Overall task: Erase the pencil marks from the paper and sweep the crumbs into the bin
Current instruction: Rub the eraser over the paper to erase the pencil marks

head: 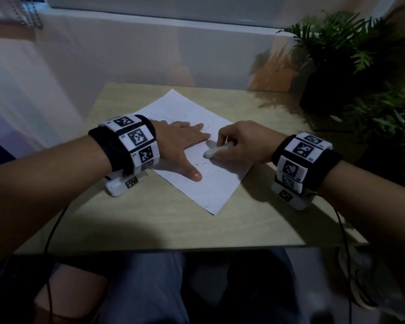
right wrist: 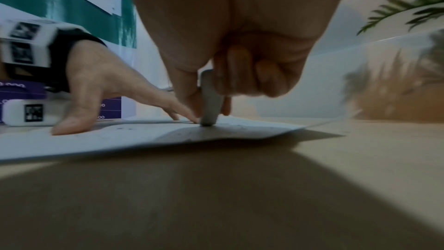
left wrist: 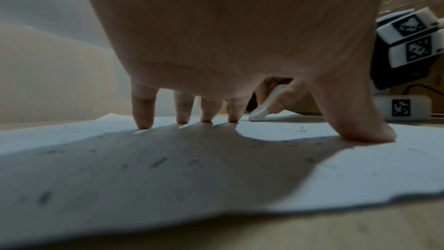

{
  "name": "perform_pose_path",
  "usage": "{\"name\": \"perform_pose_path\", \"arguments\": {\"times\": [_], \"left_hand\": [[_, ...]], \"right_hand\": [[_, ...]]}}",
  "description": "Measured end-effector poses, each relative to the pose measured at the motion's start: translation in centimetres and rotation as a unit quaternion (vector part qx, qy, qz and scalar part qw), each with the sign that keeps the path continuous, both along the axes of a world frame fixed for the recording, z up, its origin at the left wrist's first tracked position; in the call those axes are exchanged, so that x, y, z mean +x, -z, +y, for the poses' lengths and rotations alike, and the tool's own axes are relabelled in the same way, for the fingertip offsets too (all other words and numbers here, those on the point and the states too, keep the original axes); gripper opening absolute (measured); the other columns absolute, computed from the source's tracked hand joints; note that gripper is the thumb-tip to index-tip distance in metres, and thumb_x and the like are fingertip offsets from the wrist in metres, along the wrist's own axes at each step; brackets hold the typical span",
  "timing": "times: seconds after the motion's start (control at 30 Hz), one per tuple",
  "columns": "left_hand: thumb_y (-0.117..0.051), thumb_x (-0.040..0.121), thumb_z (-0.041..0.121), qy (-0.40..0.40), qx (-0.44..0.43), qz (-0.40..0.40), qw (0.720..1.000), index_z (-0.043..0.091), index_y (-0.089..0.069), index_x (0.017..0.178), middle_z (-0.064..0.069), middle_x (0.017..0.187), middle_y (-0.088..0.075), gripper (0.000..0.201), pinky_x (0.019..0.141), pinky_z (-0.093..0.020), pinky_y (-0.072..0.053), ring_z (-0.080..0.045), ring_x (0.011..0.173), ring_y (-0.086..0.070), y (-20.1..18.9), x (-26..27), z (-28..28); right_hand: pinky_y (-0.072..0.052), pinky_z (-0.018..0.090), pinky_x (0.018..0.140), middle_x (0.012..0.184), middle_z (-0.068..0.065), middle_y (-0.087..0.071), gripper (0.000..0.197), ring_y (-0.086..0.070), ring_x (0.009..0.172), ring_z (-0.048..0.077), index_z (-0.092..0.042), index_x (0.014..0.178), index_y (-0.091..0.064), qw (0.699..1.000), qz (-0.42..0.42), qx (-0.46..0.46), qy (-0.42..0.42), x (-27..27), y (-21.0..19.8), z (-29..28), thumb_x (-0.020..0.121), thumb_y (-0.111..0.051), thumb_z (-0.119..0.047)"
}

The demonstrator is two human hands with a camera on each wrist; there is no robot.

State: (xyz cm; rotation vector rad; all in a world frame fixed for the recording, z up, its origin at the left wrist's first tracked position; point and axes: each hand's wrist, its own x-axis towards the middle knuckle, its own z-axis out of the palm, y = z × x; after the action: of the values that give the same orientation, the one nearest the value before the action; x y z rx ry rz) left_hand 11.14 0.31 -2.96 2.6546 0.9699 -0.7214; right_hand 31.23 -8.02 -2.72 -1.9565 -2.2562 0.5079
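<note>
Right hand (head: 241,142): clamped on eraser (head: 216,150), tip on paper (head: 211,188), just beside your left hand (head: 182,141).
Left hand: splayed flat, pinning the sheet to the bench (head: 150,220). Rub short strokes away from those fingers so the paper stays taut. Faint pencil marks (head: 202,163) and dark crumbs dot the white sheet.

Worktop (head: 178,228): pale wood-grain, partly in shadow.
Paper (head: 216,183): white sheet, lies flat and askew near the middle, specked with dark marks.
Plant pot (head: 318,90): dark, far right corner.
</note>
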Motion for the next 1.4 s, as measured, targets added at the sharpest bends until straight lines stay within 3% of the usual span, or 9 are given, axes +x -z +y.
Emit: {"name": "perform_pose_path", "arguments": {"times": [0.17,0.33,0.5,0.7,0.9,1.03,1.2,1.27,1.4], "left_hand": [[-0.068,0.068,0.083,-0.011,-0.005,-0.036,0.999,0.039,-0.004,0.160,0.014,0.169,0.011,0.120,0.124,-0.056,-0.006,-0.015,0.156,0.008,0.0,-0.1,-0.1],[-0.070,0.067,0.081,-0.016,-0.005,-0.050,0.999,0.038,-0.009,0.160,0.012,0.170,0.007,0.120,0.125,-0.054,-0.008,-0.015,0.156,0.004,-0.1,-0.1,-0.2],[-0.075,0.070,0.073,-0.017,-0.025,-0.035,0.999,0.038,-0.003,0.161,0.010,0.169,0.013,0.122,0.124,-0.050,-0.004,-0.014,0.156,0.010,-0.5,-0.2,0.0],[-0.075,0.064,0.078,-0.020,-0.025,-0.036,0.999,0.039,-0.003,0.161,0.013,0.169,0.014,0.127,0.126,-0.049,-0.004,-0.011,0.155,0.010,0.1,-0.3,0.3],[-0.072,0.064,0.081,-0.015,-0.018,-0.040,0.999,0.040,-0.004,0.161,0.012,0.169,0.013,0.126,0.125,-0.053,-0.005,-0.012,0.156,0.009,0.3,-0.3,0.4],[-0.072,0.061,0.084,-0.013,-0.021,-0.047,0.999,0.044,-0.005,0.160,0.010,0.169,0.012,0.126,0.123,-0.053,-0.005,-0.015,0.156,0.007,0.4,-0.3,0.5],[-0.054,0.057,0.097,-0.013,0.001,-0.021,1.000,0.038,0.007,0.160,0.006,0.168,0.021,0.133,0.125,-0.054,-0.007,-0.019,0.156,0.009,0.6,-0.3,0.4],[-0.052,0.051,0.100,-0.009,-0.015,-0.011,1.000,0.039,0.011,0.159,0.005,0.167,0.024,0.139,0.125,-0.055,-0.005,-0.021,0.156,0.012,0.3,-0.4,0.4],[-0.060,0.048,0.091,-0.007,-0.034,0.006,0.999,0.040,0.012,0.159,0.006,0.166,0.025,0.143,0.125,-0.058,-0.003,-0.019,0.154,0.018,-0.1,-0.2,0.2]], "right_hand": [[-0.039,0.033,0.059,0.069,-0.005,-0.055,0.044,-0.053,0.069,0.023,-0.021,0.071,-0.051,0.994,-0.046,0.083,0.061,0.6,0.4,0.7,0.082,-0.052,-0.063],[-0.038,0.026,0.058,0.074,-0.012,-0.054,0.032,-0.050,0.068,0.008,-0.027,0.088,-0.060,1.000,-0.010,0.018,-0.018,-0.3,0.2,-0.4,0.084,-0.068,-0.059],[-0.043,0.036,0.064,0.079,0.000,-0.059,0.038,-0.057,0.078,0.026,-0.019,0.082,-0.058,0.994,-0.034,0.080,0.067,0.6,0.3,0.4,0.086,-0.051,-0.056],[-0.036,0.027,0.060,0.076,-0.012,-0.054,0.030,-0.049,0.070,0.009,-0.027,0.089,-0.059,0.999,-0.012,0.009,-0.036,-0.8,0.3,-1.1,0.085,-0.068,-0.055],[-0.036,0.032,0.059,0.072,-0.004,-0.055,0.041,-0.053,0.070,0.021,-0.020,0.084,-0.057,0.995,-0.058,0.077,0.022,-1.3,0.0,-1.2,0.086,-0.048,-0.060],[-0.036,0.023,0.059,0.074,-0.013,-0.054,0.030,-0.049,0.069,0.005,-0.026,0.090,-0.060,0.998,-0.015,0.012,-0.055,-1.9,-0.1,-2.0,0.085,-0.067,-0.055],[-0.042,0.033,0.065,0.082,-0.006,-0.058,0.036,-0.057,0.080,0.021,-0.026,0.086,-0.057,0.996,-0.032,0.047,0.071,0.1,0.5,-0.3,0.085,-0.061,-0.062],[-0.048,0.038,0.070,0.089,0.000,-0.061,0.040,-0.058,0.083,0.026,-0.026,0.097,-0.053,0.993,-0.037,0.063,0.089,0.3,0.8,-0.2,0.085,-0.055,-0.063],[-0.037,0.021,0.060,0.077,-0.012,-0.055,0.038,-0.052,0.071,0.006,-0.026,0.097,-0.054,0.999,0.019,0.029,-0.008,-0.9,0.5,-1.3,0.083,-0.065,-0.060]]}}
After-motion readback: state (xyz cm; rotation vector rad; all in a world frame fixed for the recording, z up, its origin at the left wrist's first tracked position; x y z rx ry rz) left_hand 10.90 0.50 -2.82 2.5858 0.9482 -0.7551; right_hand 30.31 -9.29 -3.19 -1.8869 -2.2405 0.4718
